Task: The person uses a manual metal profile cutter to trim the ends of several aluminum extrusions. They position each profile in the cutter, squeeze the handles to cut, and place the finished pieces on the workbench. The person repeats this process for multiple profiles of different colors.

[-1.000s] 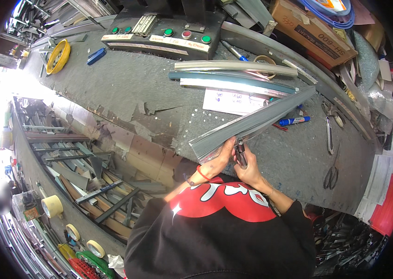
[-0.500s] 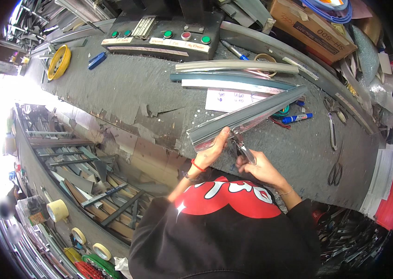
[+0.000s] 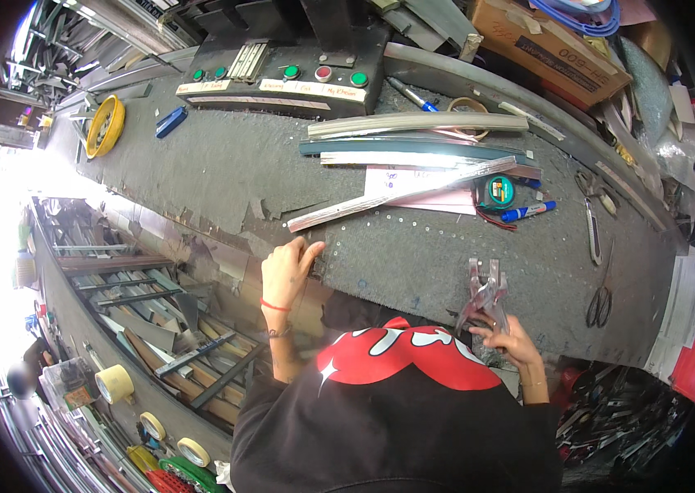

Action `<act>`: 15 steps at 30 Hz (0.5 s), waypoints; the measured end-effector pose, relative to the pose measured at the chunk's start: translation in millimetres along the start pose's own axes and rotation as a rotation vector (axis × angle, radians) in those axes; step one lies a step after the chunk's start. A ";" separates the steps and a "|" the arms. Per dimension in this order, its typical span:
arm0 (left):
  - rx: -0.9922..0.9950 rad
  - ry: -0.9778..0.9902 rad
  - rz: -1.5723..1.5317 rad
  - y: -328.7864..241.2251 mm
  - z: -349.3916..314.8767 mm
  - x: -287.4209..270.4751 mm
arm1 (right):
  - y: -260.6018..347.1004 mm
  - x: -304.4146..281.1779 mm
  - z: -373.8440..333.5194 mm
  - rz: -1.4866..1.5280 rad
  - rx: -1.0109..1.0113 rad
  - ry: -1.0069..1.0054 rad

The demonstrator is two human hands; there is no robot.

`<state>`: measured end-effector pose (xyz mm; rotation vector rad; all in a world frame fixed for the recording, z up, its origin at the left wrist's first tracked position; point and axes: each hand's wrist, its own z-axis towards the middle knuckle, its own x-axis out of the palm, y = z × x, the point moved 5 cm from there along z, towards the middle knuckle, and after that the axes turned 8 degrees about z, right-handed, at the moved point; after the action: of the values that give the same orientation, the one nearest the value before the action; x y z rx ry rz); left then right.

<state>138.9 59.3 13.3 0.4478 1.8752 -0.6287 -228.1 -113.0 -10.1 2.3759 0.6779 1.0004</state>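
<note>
My right hand is wrapped round the handles of silver pliers, whose broad jaws point away from me over the bench. My left hand is empty at the bench's front edge, thumb apart from the fingers, just below the near left end of a long metal profile strip. That strip lies slanted on the bench, its far end across other profiles. Behind it are a bright silver strip, a dark blue-grey profile and a beige one. A paper with handwriting lies partly under the slanted strip.
Right of the paper sit a teal tape measure, a blue marker, a cutter knife and scissors. A button panel stands behind. At left are a yellow bowl and a bin of profile offcuts.
The profile has left my left hand and now lies on the bench. My left hand has moved left; my right hand has drawn the pliers off the profile, rightward and nearer.
</note>
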 end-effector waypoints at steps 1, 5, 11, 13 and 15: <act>0.102 -0.146 -0.084 -12.6 0.5 -10.1 | -8.5 0.2 -5.1 0.045 0.024 0.018; 0.498 -0.486 -0.227 -87.2 24.1 -9.3 | -27.0 6.3 -8.7 0.214 0.009 0.205; 0.710 -0.429 -0.042 -149.7 72.0 39.5 | -29.4 22.4 0.1 0.153 -0.201 0.285; 0.724 -0.406 -0.029 -145.7 69.4 43.0 | -30.2 28.3 7.6 0.149 -0.272 0.137; 0.727 -0.342 -0.164 -137.7 60.4 42.0 | -27.2 35.8 15.1 0.141 -0.316 0.057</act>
<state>88.7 -86.0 -14.4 0.6033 1.3241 -1.4147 -201.9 -74.1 -17.1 2.1462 0.3447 1.1447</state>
